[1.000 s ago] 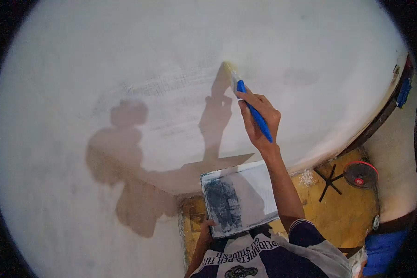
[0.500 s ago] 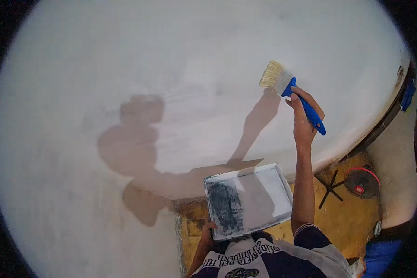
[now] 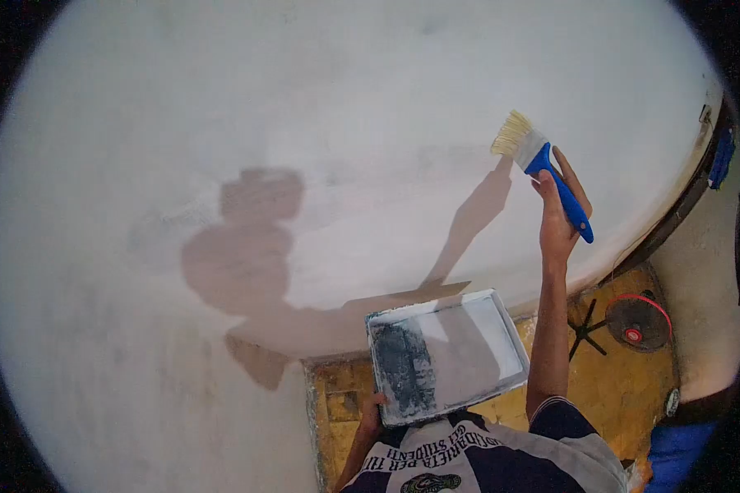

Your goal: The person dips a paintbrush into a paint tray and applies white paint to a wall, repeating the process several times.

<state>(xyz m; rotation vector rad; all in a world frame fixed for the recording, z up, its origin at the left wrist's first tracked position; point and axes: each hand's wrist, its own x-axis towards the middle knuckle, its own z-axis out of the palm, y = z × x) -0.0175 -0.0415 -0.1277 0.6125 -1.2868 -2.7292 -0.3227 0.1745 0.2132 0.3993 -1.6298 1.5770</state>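
Dim, soft indoor light falls across a pale wall (image 3: 370, 99), where the person's shadow (image 3: 242, 242) stretches left of the raised arm (image 3: 553, 329). Fisheye distortion bends the wall's edge; black vignetting rounds the corners, and dark areas look grainy.

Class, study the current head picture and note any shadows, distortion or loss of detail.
Head view: a shadow of head and arms falls across the wall; shadow also covers part of the tray; the lens leaves black corners and the wall's edge looks curved; the fan is dim, fine detail hard to read.
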